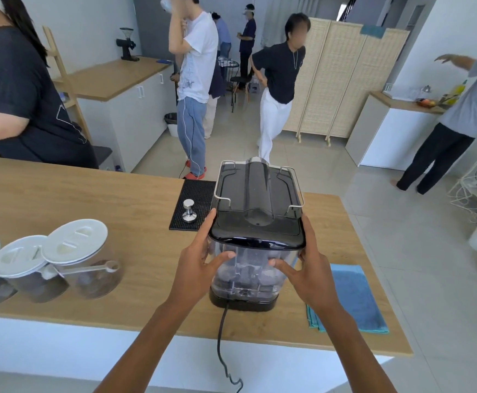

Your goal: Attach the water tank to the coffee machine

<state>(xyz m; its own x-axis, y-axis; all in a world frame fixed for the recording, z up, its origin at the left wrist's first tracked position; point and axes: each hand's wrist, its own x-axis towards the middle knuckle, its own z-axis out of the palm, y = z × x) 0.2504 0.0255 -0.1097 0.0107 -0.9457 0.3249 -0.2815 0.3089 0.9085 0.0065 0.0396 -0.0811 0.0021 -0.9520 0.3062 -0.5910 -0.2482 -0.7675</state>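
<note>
Fingers [203,245] of both hands spread, pressed flat on the clear tank [248,268]: left hand [200,262] on its left side, right hand [308,268] on its right. Tank upright at the near face of the machine [257,199], on the counter [89,199]. Cord [221,336] hangs over the edge. Cloth [351,299] just right; tamper [188,211] on mat [200,191]; jars [75,251] left.

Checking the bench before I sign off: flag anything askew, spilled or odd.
Nothing spilled or damaged. Both hands, left hand and right hand, grip the clear water tank at the coffee machine. The blue cloth overhangs the counter edge.
</note>
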